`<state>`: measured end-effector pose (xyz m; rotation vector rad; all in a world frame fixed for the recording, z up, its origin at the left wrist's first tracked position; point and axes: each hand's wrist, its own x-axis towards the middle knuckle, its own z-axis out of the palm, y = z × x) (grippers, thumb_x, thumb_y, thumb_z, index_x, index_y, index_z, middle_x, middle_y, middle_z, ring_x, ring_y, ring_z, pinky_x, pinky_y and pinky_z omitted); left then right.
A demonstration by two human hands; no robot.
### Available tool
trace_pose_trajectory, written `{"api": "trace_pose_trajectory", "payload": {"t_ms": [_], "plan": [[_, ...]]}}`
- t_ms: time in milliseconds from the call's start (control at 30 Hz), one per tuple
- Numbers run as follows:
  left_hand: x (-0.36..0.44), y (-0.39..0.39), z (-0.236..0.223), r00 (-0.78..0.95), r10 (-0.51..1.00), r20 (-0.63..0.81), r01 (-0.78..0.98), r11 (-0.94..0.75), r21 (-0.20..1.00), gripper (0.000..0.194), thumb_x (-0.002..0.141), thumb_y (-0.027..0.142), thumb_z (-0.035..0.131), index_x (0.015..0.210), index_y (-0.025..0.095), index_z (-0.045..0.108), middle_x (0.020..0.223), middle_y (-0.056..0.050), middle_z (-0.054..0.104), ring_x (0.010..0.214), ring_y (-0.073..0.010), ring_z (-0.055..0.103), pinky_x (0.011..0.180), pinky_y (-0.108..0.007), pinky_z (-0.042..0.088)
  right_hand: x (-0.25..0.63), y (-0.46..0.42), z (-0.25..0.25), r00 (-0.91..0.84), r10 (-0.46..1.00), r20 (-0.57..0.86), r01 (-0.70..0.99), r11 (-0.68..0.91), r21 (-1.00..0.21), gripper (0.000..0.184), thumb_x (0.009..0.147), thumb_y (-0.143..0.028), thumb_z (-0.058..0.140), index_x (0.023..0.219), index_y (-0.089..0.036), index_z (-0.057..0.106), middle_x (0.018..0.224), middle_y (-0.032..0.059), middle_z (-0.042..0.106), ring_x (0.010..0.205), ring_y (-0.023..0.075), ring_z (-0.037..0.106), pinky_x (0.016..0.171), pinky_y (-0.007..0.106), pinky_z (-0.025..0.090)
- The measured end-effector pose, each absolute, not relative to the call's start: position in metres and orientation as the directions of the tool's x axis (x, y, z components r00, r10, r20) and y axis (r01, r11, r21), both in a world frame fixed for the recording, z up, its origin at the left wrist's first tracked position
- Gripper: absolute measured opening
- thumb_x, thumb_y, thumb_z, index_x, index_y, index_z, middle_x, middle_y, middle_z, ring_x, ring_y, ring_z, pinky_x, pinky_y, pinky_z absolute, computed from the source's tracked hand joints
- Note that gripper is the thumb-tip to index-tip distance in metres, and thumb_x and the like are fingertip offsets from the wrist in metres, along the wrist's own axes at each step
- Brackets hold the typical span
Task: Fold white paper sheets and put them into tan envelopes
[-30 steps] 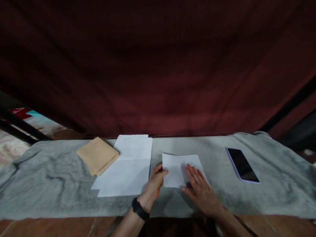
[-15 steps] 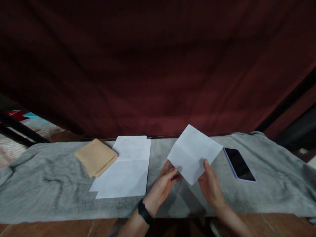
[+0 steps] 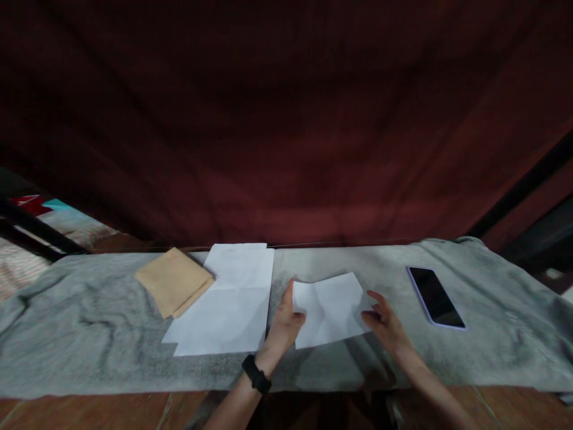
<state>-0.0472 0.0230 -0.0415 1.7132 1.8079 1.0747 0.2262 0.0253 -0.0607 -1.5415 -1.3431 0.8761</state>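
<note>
A folded white sheet of paper (image 3: 329, 310) lies in front of me on the grey cloth, slightly bowed, with faint creases. My left hand (image 3: 285, 319), a black watch on its wrist, holds the sheet's left edge, thumb on top and index finger along the side. At the right edge is my right hand (image 3: 385, 322), thumb and index finger apart and curved around the paper's side; the thumb tip seems to touch the edge.
Left of my hands lie several larger white sheets (image 3: 233, 316), with brown envelopes (image 3: 174, 280) partly over them. A phone (image 3: 436, 297) in a lilac case rests on the right. The grey cloth (image 3: 80, 334) covers the surface, and a dark red curtain (image 3: 286, 149) hangs behind.
The white sheet was flat under my right palm, then was lifted and turned at an angle between both hands. Now it is back down on the cloth, roughly square to me.
</note>
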Motion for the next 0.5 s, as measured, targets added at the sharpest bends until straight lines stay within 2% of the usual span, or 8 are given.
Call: {"api": "trace_pose_trajectory", "payload": {"t_ms": [67,133,233,300,400,500], "plan": [[-0.046,0.021,-0.041,-0.1,0.975,0.2,0.723,-0.067,0.687,0.09,0.069,0.0,0.051,0.156,0.02,0.033,0.137,-0.013,0.061,0.122,-0.0272,0.062,0.103,-0.041,0.053,0.226,0.018,-0.068,0.086,0.983,0.161,0.593,0.079,-0.801,0.055,0.083,-0.037,0.054,0.137,-0.023,0.053,0.085,0.004,0.071,0.075,0.0256,0.069,0.069,0.039,0.052],[-0.043,0.017,-0.038,-0.083,0.974,0.209,0.795,-0.061,0.603,0.088,0.07,-0.003,0.048,0.155,0.018,0.034,0.145,-0.014,0.054,0.131,-0.0276,0.056,0.109,-0.042,0.049,0.225,0.011,-0.071,-0.002,0.97,0.241,0.769,0.156,-0.62,0.051,0.089,-0.032,0.046,0.139,-0.022,0.052,0.101,0.0098,0.072,0.088,0.028,0.07,0.078,0.042,0.051],[-0.035,0.011,-0.035,-0.04,0.968,0.249,0.908,-0.069,0.414,0.076,0.078,-0.001,0.047,0.151,0.018,0.042,0.158,-0.015,0.04,0.143,-0.0321,0.043,0.113,-0.049,0.043,0.224,0.004,-0.066,-0.064,0.956,0.287,0.917,0.17,-0.36,0.045,0.092,-0.028,0.043,0.134,-0.02,0.057,0.108,0.0136,0.071,0.094,0.0306,0.068,0.081,0.045,0.049],[-0.026,0.006,-0.036,0.04,0.964,0.263,0.933,-0.13,0.335,0.063,0.088,0.007,0.047,0.15,0.017,0.044,0.163,-0.016,0.033,0.148,-0.034,0.035,0.116,-0.054,0.039,0.221,0.004,-0.06,-0.061,0.949,0.31,0.965,0.136,-0.226,0.041,0.093,-0.03,0.045,0.13,-0.02,0.06,0.109,0.0146,0.07,0.096,0.0327,0.066,0.081,0.047,0.048],[-0.011,-0.001,-0.043,0.216,0.943,0.252,0.909,-0.288,0.302,0.053,0.1,0.025,0.044,0.152,0.018,0.039,0.164,-0.014,0.032,0.152,-0.0311,0.027,0.12,-0.056,0.032,0.208,0.008,-0.055,-0.112,0.921,0.373,0.966,0.189,-0.177,0.04,0.098,-0.035,0.043,0.131,-0.019,0.061,0.125,0.0161,0.066,0.11,0.0337,0.062,0.088,0.048,0.049],[0.002,-0.007,-0.049,0.339,0.913,0.227,0.88,-0.393,0.268,0.055,0.101,0.031,0.042,0.155,0.018,0.035,0.163,-0.012,0.033,0.153,-0.0286,0.025,0.122,-0.057,0.029,0.185,0.011,-0.056,-0.291,0.867,0.405,0.894,0.397,-0.207,0.048,0.104,-0.038,0.036,0.143,-0.015,0.052,0.147,0.0142,0.054,0.133,0.0282,0.05,0.104,0.044,0.045]]}}
